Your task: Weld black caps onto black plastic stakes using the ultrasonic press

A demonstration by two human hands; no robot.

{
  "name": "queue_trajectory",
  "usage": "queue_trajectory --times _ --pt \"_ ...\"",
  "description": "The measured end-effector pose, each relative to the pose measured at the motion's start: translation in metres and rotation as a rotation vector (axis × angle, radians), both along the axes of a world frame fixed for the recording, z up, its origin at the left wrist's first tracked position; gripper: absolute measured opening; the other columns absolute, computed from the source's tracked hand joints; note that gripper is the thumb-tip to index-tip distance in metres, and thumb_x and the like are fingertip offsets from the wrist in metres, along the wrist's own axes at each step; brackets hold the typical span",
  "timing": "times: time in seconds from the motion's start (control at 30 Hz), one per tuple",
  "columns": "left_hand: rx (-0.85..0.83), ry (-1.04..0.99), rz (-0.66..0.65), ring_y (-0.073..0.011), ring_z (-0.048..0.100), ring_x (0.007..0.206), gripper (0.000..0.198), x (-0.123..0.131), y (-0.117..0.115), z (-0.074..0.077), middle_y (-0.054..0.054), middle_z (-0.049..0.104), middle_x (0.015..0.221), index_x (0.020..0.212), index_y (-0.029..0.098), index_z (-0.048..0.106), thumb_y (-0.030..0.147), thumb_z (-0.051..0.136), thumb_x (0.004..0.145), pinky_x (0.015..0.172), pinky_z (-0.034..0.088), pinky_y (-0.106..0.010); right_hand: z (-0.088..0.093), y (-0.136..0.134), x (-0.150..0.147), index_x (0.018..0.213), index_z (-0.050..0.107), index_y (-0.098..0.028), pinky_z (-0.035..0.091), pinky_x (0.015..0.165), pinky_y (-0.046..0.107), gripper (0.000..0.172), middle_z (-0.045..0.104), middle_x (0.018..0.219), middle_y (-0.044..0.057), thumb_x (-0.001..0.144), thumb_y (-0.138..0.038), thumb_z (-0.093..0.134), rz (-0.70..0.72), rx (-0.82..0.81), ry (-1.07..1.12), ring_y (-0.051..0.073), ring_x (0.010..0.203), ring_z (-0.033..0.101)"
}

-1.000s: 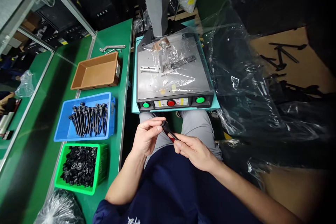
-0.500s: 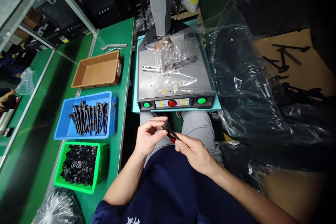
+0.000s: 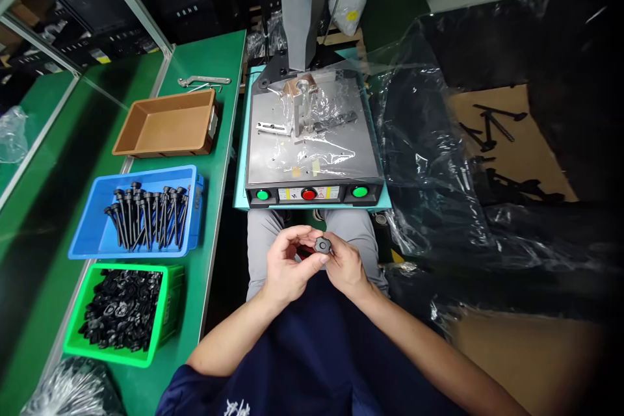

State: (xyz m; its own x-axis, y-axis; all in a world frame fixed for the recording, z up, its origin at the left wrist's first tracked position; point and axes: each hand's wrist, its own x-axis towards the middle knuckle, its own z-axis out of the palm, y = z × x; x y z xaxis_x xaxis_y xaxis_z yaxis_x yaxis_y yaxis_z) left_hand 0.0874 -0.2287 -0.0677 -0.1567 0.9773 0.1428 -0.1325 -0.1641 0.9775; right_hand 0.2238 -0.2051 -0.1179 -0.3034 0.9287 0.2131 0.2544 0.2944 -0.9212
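Over my lap, my left hand (image 3: pixel 287 261) and my right hand (image 3: pixel 344 262) meet on a small black part (image 3: pixel 322 246), which now shows its round end toward the camera. The fingers of both hands are pinched around it. A bit of red shows just behind my left fingers. Straight ahead stands a press machine with a metal base plate (image 3: pixel 312 149), two green buttons and a red button (image 3: pixel 308 194) on its front panel.
On the green table (image 3: pixel 221 136) to my left stand a brown tray (image 3: pixel 166 125), a blue bin (image 3: pixel 92 234) of long black pins and a green bin (image 3: pixel 168 318) of small black parts. Clear plastic sheeting (image 3: pixel 429 149) covers dark goods on the right.
The black part has been turned from lying slantwise to pointing its end up at me. Both hands have drawn closer together and nearer my body. The view has shifted.
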Motion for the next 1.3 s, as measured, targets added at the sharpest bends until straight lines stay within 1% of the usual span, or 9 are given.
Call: queue_trajectory --times 0.2,0.43,0.63,0.7,0.83,0.9,1.0,1.17,1.3 --pt "-0.035 0.005 -0.023 -0.0177 0.067 0.093 0.042 -0.003 -0.002 -0.002 -0.007 0.072 0.106 0.112 0.022 0.063 0.013 0.078 0.073 0.085 0.053 -0.033 -0.004 0.003 -0.002 0.102 0.061 -0.024 0.052 0.075 0.028 0.017 0.069 0.091 0.002 0.092 -0.017 0.049 0.017 -0.041 0.036 0.018 0.083 0.068" --pt "0.01 0.013 -0.061 -0.0185 0.063 0.101 0.032 -0.004 0.005 -0.002 -0.008 0.067 0.114 0.105 0.023 0.067 0.014 0.076 0.075 0.083 0.052 -0.03 -0.004 0.004 -0.005 0.097 0.061 -0.023 0.053 0.069 0.027 0.012 0.069 0.083 0.002 0.094 -0.022 0.05 -0.033 -0.037 -0.028 0.018 0.073 0.067" --pt "-0.07 -0.014 0.066 -0.0166 0.063 0.089 0.026 -0.005 0.015 -0.003 -0.005 0.067 0.097 0.096 0.02 0.067 0.019 0.078 0.073 0.078 0.051 -0.029 0.004 0.014 -0.008 0.105 0.065 -0.023 0.057 0.077 0.031 0.016 0.072 0.094 0.005 0.094 -0.022 0.052 -0.005 0.044 -0.038 0.02 0.085 0.069" --pt "-0.106 -0.011 0.101 -0.0176 0.063 0.09 0.025 -0.008 0.021 -0.002 -0.006 0.067 0.097 0.096 0.02 0.068 0.021 0.078 0.073 0.079 0.051 -0.03 0.006 0.018 -0.008 0.12 0.061 -0.024 0.057 0.085 0.034 0.028 0.071 0.106 0.007 0.093 -0.026 0.057 -0.003 0.035 -0.016 0.022 0.096 0.068" --pt "-0.16 0.006 0.11 -0.02 0.06 0.101 0.025 -0.012 0.035 0.0 -0.008 0.062 0.111 0.093 0.021 0.071 0.023 0.081 0.07 0.082 0.05 -0.03 0.01 0.027 -0.005 0.149 0.032 -0.032 0.055 0.095 0.038 0.063 0.058 0.132 0.008 0.093 -0.019 0.058 0.017 0.106 0.097 0.021 0.113 0.062" --pt "-0.205 -0.016 0.084 -0.0195 0.06 0.1 0.025 -0.01 0.04 -0.001 -0.008 0.059 0.116 0.091 0.021 0.073 0.025 0.082 0.068 0.082 0.05 -0.03 0.014 0.032 -0.004 0.148 0.034 -0.037 0.053 0.099 0.038 0.062 0.057 0.134 0.005 0.094 -0.014 0.054 0.047 0.194 0.105 0.02 0.118 0.059" --pt "-0.289 -0.105 0.045 -0.0195 0.061 0.1 0.025 -0.002 0.042 -0.006 -0.008 0.059 0.117 0.086 0.02 0.073 0.026 0.084 0.065 0.082 0.05 -0.031 0.018 0.038 -0.003 0.14 0.048 -0.038 0.051 0.101 0.036 0.055 0.06 0.13 0.003 0.093 -0.01 0.054 0.042 0.251 0.112 0.02 0.119 0.058" --pt "-0.334 -0.028 -0.011 -0.0229 0.061 0.103 0.034 -0.006 0.056 -0.013 -0.01 0.063 0.117 0.098 0.02 0.071 0.031 0.081 0.068 0.086 0.05 -0.034 0.0 0.042 0.01 0.123 0.064 -0.031 0.054 0.096 0.037 0.034 0.066 0.12 0.004 0.092 -0.019 0.06 -0.048 0.035 0.176 0.02 0.109 0.064" --pt "-0.215 0.191 0.222 -0.0233 0.06 0.109 0.039 -0.039 0.108 -0.014 -0.011 0.064 0.118 0.11 0.019 0.065 0.035 0.075 0.076 0.093 0.046 -0.035 -0.023 0.044 0.034 0.116 0.067 -0.026 0.055 0.093 0.041 0.029 0.067 0.119 0.008 0.089 -0.034 0.064 -0.158 -0.245 0.235 0.024 0.106 0.065"
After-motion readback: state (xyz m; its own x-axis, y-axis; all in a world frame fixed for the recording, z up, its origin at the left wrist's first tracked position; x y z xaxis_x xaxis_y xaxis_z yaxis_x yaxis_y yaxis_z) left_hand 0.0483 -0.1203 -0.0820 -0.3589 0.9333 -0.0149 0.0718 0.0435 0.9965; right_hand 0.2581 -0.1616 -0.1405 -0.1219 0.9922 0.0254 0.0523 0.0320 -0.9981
